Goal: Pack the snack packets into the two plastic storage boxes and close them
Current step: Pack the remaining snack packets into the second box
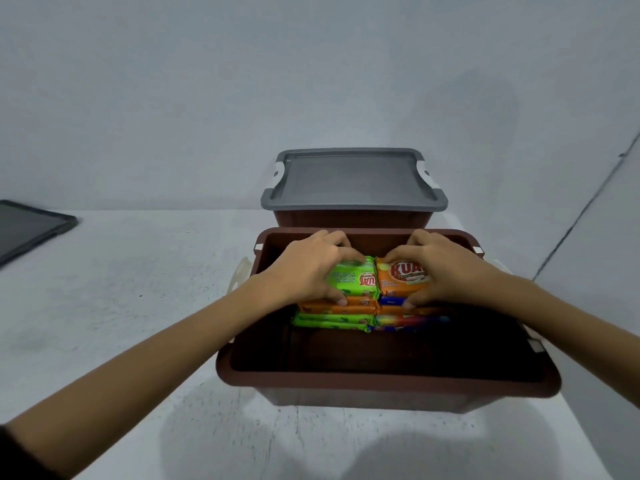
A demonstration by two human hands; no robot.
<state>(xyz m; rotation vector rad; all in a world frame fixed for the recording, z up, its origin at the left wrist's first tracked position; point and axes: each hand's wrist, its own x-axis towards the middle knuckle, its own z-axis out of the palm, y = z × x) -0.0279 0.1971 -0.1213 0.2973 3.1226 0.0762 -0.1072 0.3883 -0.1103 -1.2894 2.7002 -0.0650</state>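
An open brown storage box (pixel 381 381) stands in front of me with two stacks of snack packets against its far wall. My left hand (pixel 304 271) grips a green packet (pixel 356 280) on top of the left stack. My right hand (pixel 440 268) grips an orange packet (pixel 398 277) on top of the right stack. Below them lie orange, green and blue packets (pixel 346 320). The near half of the box holds nothing. Behind it stands a second brown box (pixel 349 218) closed with a grey lid (pixel 353 181) and white latches.
A second grey lid (pixel 27 226) lies on the white table (pixel 121 289) at the far left. A grey wall rises close behind the boxes. White latch handles (pixel 240 275) hang open at the sides of the near box.
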